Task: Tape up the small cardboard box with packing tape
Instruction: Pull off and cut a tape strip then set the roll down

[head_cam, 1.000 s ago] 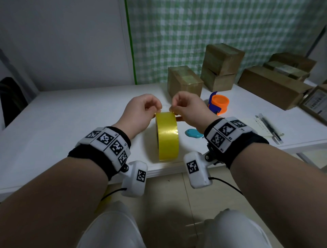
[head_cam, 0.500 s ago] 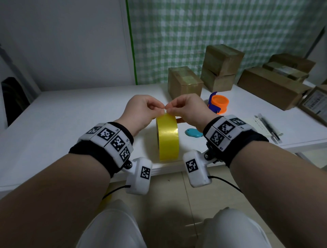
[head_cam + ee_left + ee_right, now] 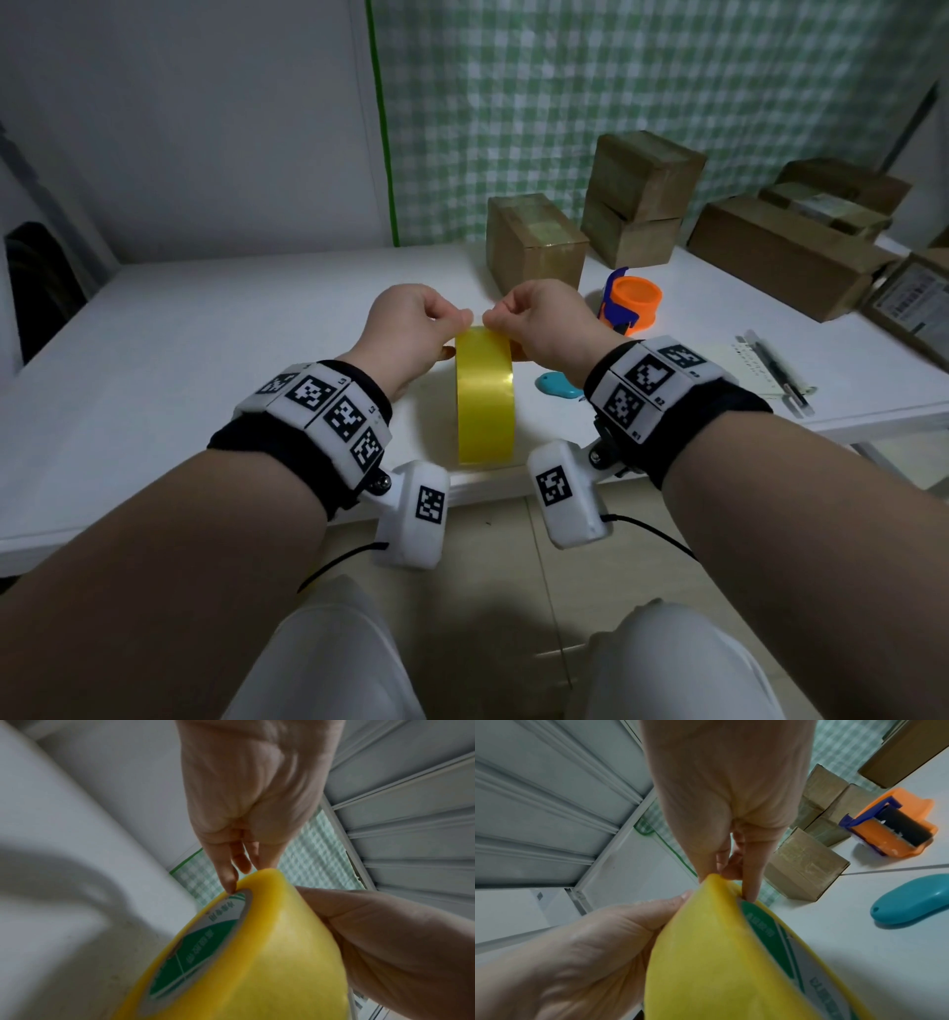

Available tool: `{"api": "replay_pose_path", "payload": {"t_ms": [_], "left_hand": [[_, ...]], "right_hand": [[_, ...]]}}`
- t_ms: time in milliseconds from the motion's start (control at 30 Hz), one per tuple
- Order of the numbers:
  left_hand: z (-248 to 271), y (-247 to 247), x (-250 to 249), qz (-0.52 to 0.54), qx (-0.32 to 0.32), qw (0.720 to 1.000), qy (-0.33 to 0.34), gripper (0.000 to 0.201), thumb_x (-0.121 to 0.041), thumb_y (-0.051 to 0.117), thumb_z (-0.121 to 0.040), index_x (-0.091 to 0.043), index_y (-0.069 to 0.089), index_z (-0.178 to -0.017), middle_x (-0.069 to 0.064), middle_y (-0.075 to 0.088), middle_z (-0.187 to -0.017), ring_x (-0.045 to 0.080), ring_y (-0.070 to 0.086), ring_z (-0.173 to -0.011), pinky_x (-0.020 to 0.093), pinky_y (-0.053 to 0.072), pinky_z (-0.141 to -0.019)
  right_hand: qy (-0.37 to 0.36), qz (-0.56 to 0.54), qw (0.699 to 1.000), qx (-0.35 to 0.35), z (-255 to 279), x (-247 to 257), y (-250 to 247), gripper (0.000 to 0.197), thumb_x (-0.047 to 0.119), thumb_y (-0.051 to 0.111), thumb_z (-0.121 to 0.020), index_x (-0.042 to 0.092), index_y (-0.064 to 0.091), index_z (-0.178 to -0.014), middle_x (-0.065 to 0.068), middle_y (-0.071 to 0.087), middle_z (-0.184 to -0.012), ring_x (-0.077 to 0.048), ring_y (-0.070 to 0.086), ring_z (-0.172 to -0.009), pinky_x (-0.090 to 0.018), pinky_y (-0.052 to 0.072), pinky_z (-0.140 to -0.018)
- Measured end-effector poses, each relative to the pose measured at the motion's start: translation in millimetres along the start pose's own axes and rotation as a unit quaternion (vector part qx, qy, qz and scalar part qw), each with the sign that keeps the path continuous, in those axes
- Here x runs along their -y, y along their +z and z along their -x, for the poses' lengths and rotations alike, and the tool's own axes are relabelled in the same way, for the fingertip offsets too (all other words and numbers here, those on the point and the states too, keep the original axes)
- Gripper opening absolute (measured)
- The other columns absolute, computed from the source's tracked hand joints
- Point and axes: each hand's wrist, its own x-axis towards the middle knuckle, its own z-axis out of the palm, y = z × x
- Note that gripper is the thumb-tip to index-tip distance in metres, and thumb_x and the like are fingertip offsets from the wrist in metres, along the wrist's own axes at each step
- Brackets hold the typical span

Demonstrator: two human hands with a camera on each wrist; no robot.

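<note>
Near the front edge of the white table (image 3: 205,334), a yellow tape roll (image 3: 485,401) stands on its rim, and the left hand (image 3: 411,329) and right hand (image 3: 544,324) each pinch its top with curled fingers. Behind the roll, well apart from it, sits the small cardboard box (image 3: 534,246); an orange tape dispenser (image 3: 629,303) and a teal cutter (image 3: 557,386) lie to the roll's right.

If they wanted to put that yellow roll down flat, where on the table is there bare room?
The bare stretch of the white table left of the left hand, running back to the wall. Right of the tape roll it is crowded: teal object, orange dispenser, pens, and cardboard boxes along the back.
</note>
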Motion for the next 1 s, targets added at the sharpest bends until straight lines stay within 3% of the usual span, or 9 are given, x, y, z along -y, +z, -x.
{"api": "replay_pose_path", "payload": {"t_ms": [100, 167, 267, 367, 467, 566, 700, 833, 1000], "left_hand": [[2.1, 3.9, -3.4, -0.002, -0.007, 0.999, -0.047, 0.025, -0.017, 0.057, -0.093, -0.013, 0.046, -0.071, 0.009, 0.056, -0.089, 0.025, 0.064, -0.08, 0.028, 0.058, -0.057], [4.9, 4.0, -8.4, -0.018, 0.032, 0.994, -0.102, 0.021, -0.027, 0.053, -0.095, -0.011, 0.048, -0.083, 0.011, 0.057, -0.094, 0.022, 0.064, -0.069, 0.027, 0.058, -0.049], [7.2, 4.2, -13.2, -0.013, 0.109, 0.981, -0.162, 0.04, -0.035, 0.057, -0.093, -0.006, 0.049, -0.119, 0.009, 0.062, -0.095, 0.016, 0.063, -0.068, 0.028, 0.057, -0.056], [3.4, 6.0, -12.6, 0.014, 0.116, 0.98, -0.164, 0.055, -0.027, 0.061, -0.091, -0.015, 0.037, -0.14, 0.001, 0.057, -0.09, 0.015, 0.06, -0.074, 0.03, 0.053, -0.066], [0.3, 6.2, -12.8, -0.025, 0.105, 0.988, -0.113, 0.041, -0.028, 0.058, -0.093, -0.025, 0.04, -0.13, 0.002, 0.054, -0.088, 0.021, 0.056, -0.075, 0.03, 0.049, -0.062], [-6.3, 5.5, -10.9, -0.059, 0.094, 0.991, -0.069, 0.011, -0.025, 0.052, -0.096, -0.027, 0.046, -0.105, 0.009, 0.055, -0.091, 0.022, 0.05, -0.068, 0.027, 0.041, -0.054], [-23.6, 2.1, -6.2, -0.067, 0.066, 0.994, -0.06, 0.012, -0.02, 0.051, -0.093, -0.031, 0.053, -0.096, 0.003, 0.056, -0.099, 0.022, 0.052, -0.076, 0.03, 0.043, -0.065], [-40.0, 0.0, -1.3, -0.05, 0.072, 0.994, -0.067, 0.03, -0.01, 0.057, -0.085, -0.033, 0.054, -0.104, -0.002, 0.052, -0.084, 0.018, 0.051, -0.071, 0.03, 0.043, -0.067], [-55.5, -1.6, 3.7, -0.06, 0.086, 0.993, -0.049, 0.047, 0.001, 0.06, -0.08, -0.035, 0.052, -0.109, 0.004, 0.056, -0.088, 0.024, 0.054, -0.077, 0.031, 0.045, -0.067]], "right_hand": [[0.018, -0.007, 1.0, -0.024, -1.2, -2.0, -0.6, 0.021, 0.021, 0.061, -0.089, 0.011, 0.054, -0.072, -0.021, 0.071, -0.093, -0.032, 0.072, -0.085, -0.046, 0.059, -0.082], [0.045, -0.043, 0.997, -0.037, -4.6, -6.9, -3.6, 0.026, 0.019, 0.065, -0.087, 0.014, 0.049, -0.067, -0.019, 0.068, -0.085, -0.028, 0.071, -0.075, -0.042, 0.061, -0.077], [0.086, -0.129, 0.987, -0.037, -8.3, -16.2, -9.9, 0.027, 0.009, 0.063, -0.088, 0.013, 0.045, -0.068, -0.009, 0.059, -0.069, -0.016, 0.065, -0.053, -0.031, 0.062, -0.061], [0.129, -0.135, 0.982, -0.035, -11.5, -31.6, -14.2, 0.021, 0.004, 0.055, -0.091, 0.012, 0.048, -0.073, -0.01, 0.058, -0.08, -0.018, 0.064, -0.062, -0.033, 0.062, -0.06], [0.162, 0.074, 0.984, -0.024, -17.3, -53.1, -14.2, 0.01, 0.008, 0.056, -0.09, 0.007, 0.064, -0.095, -0.013, 0.06, -0.098, -0.029, 0.067, -0.091, -0.045, 0.059, -0.08], [0.206, 0.253, 0.945, 0.028, -24.8, -70.6, -11.0, 0.038, 0.017, 0.056, -0.089, 0.001, 0.056, -0.124, -0.016, 0.058, -0.115, -0.035, 0.063, -0.107, -0.044, 0.055, -0.091], [0.203, 0.351, 0.912, 0.071, -41.4, -83.0, -2.0, 0.039, 0.027, 0.058, -0.087, 0.0, 0.061, -0.116, -0.013, 0.064, -0.106, -0.027, 0.061, -0.089, -0.032, 0.052, -0.073], [0.193, 0.317, 0.928, 0.037, -64.7, -85.8, 9.4, 0.043, 0.037, 0.066, -0.08, 0.004, 0.067, -0.107, -0.012, 0.069, -0.102, -0.027, 0.066, -0.094, -0.029, 0.052, -0.074], [0.177, 0.091, 0.98, 0.008, -87.6, -86.1, 25.3, 0.029, 0.015, 0.071, -0.074, 0.018, 0.064, -0.102, -0.009, 0.069, -0.108, -0.027, 0.067, -0.103, -0.039, 0.054, -0.093]]}}
